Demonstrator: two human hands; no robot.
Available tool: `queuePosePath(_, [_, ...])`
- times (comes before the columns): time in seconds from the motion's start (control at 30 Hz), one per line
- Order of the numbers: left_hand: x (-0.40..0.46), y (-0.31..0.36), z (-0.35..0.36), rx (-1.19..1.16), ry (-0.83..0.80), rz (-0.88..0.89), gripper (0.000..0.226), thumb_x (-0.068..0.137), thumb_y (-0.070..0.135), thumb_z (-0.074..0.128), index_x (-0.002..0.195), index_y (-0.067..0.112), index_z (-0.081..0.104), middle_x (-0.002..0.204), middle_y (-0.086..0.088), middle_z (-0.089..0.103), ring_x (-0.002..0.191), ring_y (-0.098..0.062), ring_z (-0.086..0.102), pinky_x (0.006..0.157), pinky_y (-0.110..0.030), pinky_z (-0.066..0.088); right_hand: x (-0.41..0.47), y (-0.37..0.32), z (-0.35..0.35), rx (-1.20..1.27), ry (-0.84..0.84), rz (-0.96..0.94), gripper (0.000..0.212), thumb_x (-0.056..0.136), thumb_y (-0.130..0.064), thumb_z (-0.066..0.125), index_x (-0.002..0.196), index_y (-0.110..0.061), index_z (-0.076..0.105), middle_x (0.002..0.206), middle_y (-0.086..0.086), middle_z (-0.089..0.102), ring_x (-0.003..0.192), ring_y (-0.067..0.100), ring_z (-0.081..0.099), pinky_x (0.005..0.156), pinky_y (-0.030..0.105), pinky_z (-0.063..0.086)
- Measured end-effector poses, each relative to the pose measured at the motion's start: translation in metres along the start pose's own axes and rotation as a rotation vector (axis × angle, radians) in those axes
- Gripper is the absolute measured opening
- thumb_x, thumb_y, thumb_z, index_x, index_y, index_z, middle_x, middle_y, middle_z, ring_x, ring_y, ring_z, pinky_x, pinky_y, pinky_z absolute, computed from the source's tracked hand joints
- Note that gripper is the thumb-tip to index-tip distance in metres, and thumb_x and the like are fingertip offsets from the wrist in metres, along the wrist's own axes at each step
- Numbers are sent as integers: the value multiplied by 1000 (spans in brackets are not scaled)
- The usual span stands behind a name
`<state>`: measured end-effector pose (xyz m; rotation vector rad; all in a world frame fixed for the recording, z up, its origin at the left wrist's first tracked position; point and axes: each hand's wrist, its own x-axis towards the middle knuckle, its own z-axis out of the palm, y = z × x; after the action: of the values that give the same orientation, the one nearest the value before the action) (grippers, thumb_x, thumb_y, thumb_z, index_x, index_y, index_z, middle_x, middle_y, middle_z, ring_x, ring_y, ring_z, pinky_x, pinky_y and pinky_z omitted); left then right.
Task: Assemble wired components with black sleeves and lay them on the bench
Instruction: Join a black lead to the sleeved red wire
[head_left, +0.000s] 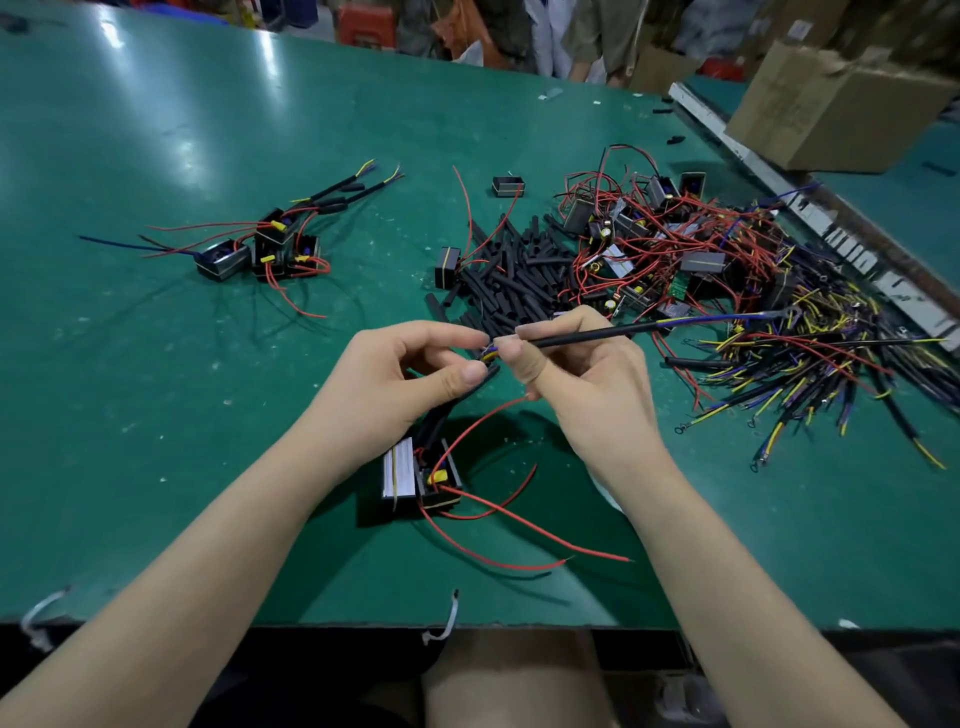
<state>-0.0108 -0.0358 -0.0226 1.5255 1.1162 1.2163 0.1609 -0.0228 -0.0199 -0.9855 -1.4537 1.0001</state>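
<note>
**Sleeving in hand: wire ends meet above the bench**

Hands work close together over the green bench (156, 364). The left hand (410, 374) has its thumb and fingers curled and pinches a black sleeve (467, 387) together with the yellow and blue wire ends at its mouth. The right hand (582, 374) pinches a black-sheathed cable (587, 336) between thumb and forefinger; the cable runs away to the right, toward the tangle of cables (810, 364).

Below the hands sits the component (421, 475), a small black box with red leads, resting on the bench. Its wires rise to the left hand.

I judge the step to be the joining of cable to component wires, with the sleeve not yet over the joint. The next move probably calls for a steady pinch on both sides and a straight push, so that the thin ends do not bend.

Finished pieces (260, 244) lie far left; loose sleeves (514, 270) lie ahead.
</note>
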Motion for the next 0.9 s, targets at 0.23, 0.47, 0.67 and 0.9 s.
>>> queuePosePath(0.23, [1, -3, 2, -41, 2, -2, 18, 70, 28, 69, 88, 25, 69, 64, 16, 66, 62, 5, 55, 64, -7, 42, 1, -3, 3, 205, -4, 152, 24, 68, -29, 77, 82, -18, 61, 71, 0, 72, 44, 9, 52, 50, 15, 43])
queuePosePath(0.47, [2, -6, 3, -70, 63, 20, 21, 71, 28, 70, 91, 23, 67, 63, 15, 65, 61, 4, 55, 64, -7, 42, 3, -1, 3, 253, -32, 199, 30, 66, -28, 74, 83, -12, 57, 68, 2, 71, 38, 9, 50, 43, 13, 37])
queuePosePath(0.67, [2, -9, 3, 184, 87, 122, 19, 75, 40, 67, 94, 37, 69, 62, 17, 61, 55, 3, 50, 57, -12, 37, 4, 1, 4, 237, -33, 232, 31, 65, -30, 75, 83, -12, 57, 64, -3, 69, 37, 9, 48, 45, 17, 42])
queuePosePath(0.9, [0, -7, 6, 417, 210, 304, 24, 81, 24, 71, 103, 30, 67, 71, 13, 64, 62, 4, 54, 63, -5, 36, 6, 2, 5, 275, -54, 233, 35, 68, -28, 72, 90, -5, 57, 68, -1, 70, 36, 8, 45, 42, 14, 39])
